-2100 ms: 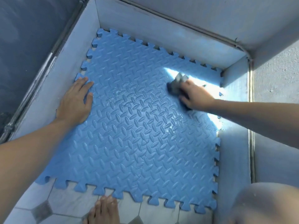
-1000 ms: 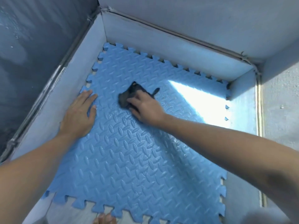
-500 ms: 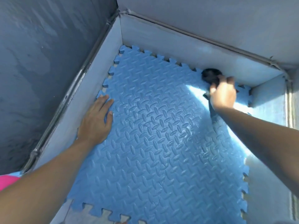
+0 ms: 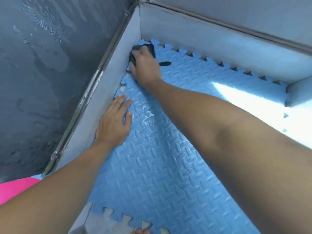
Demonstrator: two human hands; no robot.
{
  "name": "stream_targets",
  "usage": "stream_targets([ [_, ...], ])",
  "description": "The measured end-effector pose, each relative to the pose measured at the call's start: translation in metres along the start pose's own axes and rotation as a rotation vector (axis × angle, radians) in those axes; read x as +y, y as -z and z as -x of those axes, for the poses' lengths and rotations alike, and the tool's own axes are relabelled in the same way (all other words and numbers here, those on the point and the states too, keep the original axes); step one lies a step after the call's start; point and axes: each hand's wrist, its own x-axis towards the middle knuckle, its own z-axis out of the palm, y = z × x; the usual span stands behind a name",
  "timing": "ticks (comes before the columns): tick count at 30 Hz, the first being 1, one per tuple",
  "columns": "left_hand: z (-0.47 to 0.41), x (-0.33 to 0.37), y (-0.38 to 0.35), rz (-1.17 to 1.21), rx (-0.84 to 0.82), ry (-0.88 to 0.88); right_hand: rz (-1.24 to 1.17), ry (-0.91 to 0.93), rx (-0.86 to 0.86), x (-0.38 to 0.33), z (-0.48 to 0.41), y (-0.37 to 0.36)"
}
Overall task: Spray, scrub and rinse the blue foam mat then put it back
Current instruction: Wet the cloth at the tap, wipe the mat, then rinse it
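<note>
The blue foam mat (image 4: pixel 162 166) with a raised tread pattern and jigsaw edges lies flat on the floor inside a low white-walled corner. My right hand (image 4: pixel 146 66) presses a dark scrubbing cloth (image 4: pixel 143 48) onto the mat's far left corner. My left hand (image 4: pixel 114 122) lies flat, fingers spread, on the mat's left edge, close to the low wall. A wet, glossy patch (image 4: pixel 148 115) shines on the mat just right of my left hand.
A low white curb (image 4: pixel 94 115) borders the mat on the left and at the back (image 4: pixel 202 39). Beyond it a dark wet wall (image 4: pixel 42 73) rises. A bright strip of sunlight (image 4: pixel 244 98) crosses the mat's right side. Something pink (image 4: pixel 15 188) shows at the lower left.
My right hand has swept the cloth from the far right edge across to the far left corner. My left hand stays pressed on the left edge. The view has swung left.
</note>
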Motion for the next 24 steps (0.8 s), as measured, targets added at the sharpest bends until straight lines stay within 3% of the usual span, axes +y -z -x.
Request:
stream_targets([
  [5, 0.000, 0.000, 0.001, 0.013, 0.007, 0.013, 0.007, 0.031, -0.089, 0.049, 0.039, 0.034],
  [11, 0.002, -0.001, 0.001, 0.023, 0.011, -0.005, 0.244, -0.525, 0.055, 0.227, 0.130, 0.143],
  [16, 0.000, -0.005, 0.000, -0.015, -0.026, -0.034, 0.273, -0.887, 0.175, 0.291, 0.205, 0.184],
  [20, 0.029, -0.006, 0.010, -0.104, -0.095, -0.011, 0.174, -0.759, 0.185, 0.275, 0.180, 0.158],
  [24, 0.140, -0.015, 0.039, -0.071, -0.065, -0.005, 0.092, -0.497, 0.104, 0.211, 0.124, 0.119],
])
